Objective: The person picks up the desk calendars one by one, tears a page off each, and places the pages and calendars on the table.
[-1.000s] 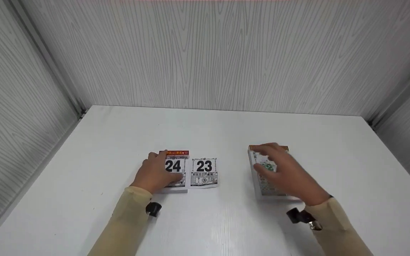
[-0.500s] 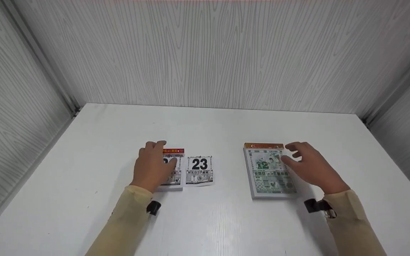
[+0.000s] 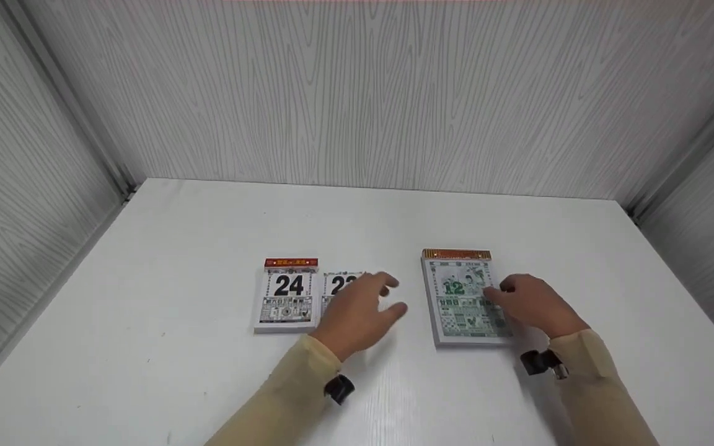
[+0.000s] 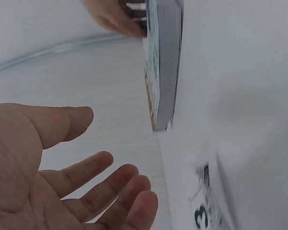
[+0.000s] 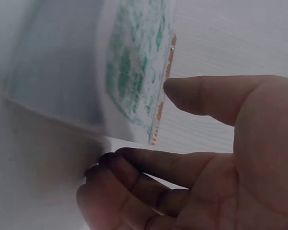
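Two tear-off calendars lie flat on the white table in the head view. The smaller calendar (image 3: 287, 306), with a red top strip, shows a black 24; the larger calendar (image 3: 467, 306), with an orange strip, shows a green 12. A loose calendar page (image 3: 334, 283) numbered 23 lies beside the smaller one, mostly hidden under my left hand (image 3: 357, 317). That hand hovers with fingers apart and holds nothing, as the left wrist view also shows. My right hand (image 3: 537, 305) is at the larger calendar's right edge, thumb (image 5: 192, 96) near its page, fingers beside the block without a visible grip.
The white table (image 3: 208, 384) stretches around the calendars. A grey wood-grain panel (image 3: 369, 93) stands behind it, with side panels at left and right. Each wrist wears a small dark camera, such as the left camera (image 3: 339, 389).
My left hand has left the smaller calendar and moved right, over the loose page, uncovering the 24. The right hand first moved off the larger calendar's face to its right edge, then slightly nearer me.
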`<state>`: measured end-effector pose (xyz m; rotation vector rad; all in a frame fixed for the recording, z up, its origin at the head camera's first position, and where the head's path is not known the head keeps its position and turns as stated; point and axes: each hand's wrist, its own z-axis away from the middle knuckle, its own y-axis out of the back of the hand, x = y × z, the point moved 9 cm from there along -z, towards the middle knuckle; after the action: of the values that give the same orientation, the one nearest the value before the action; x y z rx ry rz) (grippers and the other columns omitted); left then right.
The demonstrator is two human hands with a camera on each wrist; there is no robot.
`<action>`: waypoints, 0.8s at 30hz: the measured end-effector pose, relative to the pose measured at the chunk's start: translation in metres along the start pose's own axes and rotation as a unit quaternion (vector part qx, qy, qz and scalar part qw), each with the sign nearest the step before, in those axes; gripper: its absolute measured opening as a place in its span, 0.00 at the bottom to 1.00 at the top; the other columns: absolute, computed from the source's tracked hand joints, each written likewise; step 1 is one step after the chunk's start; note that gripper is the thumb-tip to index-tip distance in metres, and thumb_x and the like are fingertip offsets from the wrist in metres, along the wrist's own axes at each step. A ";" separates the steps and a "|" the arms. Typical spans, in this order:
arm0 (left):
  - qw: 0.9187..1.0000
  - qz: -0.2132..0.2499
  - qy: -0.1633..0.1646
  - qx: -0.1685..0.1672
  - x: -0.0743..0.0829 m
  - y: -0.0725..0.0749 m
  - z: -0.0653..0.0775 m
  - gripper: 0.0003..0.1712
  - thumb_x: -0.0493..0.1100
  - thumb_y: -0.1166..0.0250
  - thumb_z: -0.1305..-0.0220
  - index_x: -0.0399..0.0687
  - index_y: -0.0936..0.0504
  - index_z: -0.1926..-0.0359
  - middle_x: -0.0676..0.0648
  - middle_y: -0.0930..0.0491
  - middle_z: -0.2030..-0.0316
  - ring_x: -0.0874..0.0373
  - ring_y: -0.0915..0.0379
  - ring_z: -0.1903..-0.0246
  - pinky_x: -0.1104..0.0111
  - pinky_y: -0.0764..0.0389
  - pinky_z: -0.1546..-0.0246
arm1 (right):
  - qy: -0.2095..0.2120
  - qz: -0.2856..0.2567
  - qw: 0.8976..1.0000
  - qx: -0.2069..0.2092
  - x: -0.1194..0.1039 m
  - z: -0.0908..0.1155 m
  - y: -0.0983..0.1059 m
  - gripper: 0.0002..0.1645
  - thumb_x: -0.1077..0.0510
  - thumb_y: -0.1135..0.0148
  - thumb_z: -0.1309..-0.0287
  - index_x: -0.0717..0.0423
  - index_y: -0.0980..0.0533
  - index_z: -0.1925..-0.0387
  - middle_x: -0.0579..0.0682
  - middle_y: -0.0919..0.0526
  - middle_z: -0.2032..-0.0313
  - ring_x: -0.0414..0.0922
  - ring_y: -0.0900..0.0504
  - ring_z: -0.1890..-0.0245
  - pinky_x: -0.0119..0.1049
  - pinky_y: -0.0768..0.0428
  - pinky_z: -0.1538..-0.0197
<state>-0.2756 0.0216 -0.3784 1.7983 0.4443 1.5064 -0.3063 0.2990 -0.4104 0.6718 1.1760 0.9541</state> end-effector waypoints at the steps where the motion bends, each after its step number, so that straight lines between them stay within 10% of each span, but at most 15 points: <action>1: 1.000 -0.001 -0.002 -0.017 0.004 -0.010 0.001 0.26 0.53 0.34 0.29 0.51 0.22 0.35 0.45 0.18 0.44 0.50 0.20 0.46 0.55 0.21 0.44 | 0.001 0.001 1.000 0.001 -0.001 0.000 -0.001 0.39 0.39 0.45 0.27 0.74 0.26 0.40 0.64 0.18 0.50 0.56 0.21 0.53 0.55 0.21 0.50; 9: 0.994 -0.051 -0.068 -0.063 0.034 -0.056 0.002 0.32 0.50 0.33 0.31 0.57 0.27 0.27 0.43 0.23 0.41 0.49 0.24 0.45 0.58 0.21 0.45 | 0.011 0.000 1.000 0.007 -0.007 -0.002 -0.004 0.36 0.40 0.44 0.28 0.72 0.25 0.43 0.61 0.18 0.55 0.53 0.22 0.59 0.50 0.21 0.56; 17: 0.990 -0.102 -0.059 -0.078 0.040 -0.071 0.001 0.35 0.52 0.33 0.31 0.59 0.29 0.25 0.41 0.28 0.31 0.44 0.28 0.36 0.55 0.24 0.38 | 0.014 0.006 1.000 0.013 -0.009 -0.002 -0.005 0.37 0.41 0.44 0.28 0.73 0.26 0.43 0.63 0.18 0.54 0.54 0.22 0.59 0.51 0.21 0.56; 24: 0.987 -0.134 -0.059 -0.064 0.046 -0.077 0.000 0.28 0.52 0.32 0.35 0.58 0.18 0.34 0.43 0.25 0.34 0.50 0.29 0.52 0.61 0.23 0.55 | 0.010 -0.008 1.000 0.024 -0.009 -0.003 -0.004 0.33 0.40 0.43 0.29 0.69 0.26 0.49 0.59 0.20 0.60 0.52 0.24 0.63 0.44 0.25 0.63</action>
<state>-0.2493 0.1037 -0.4017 1.6448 0.4958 1.2093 -0.3094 0.2889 -0.4103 0.6919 1.2224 0.9245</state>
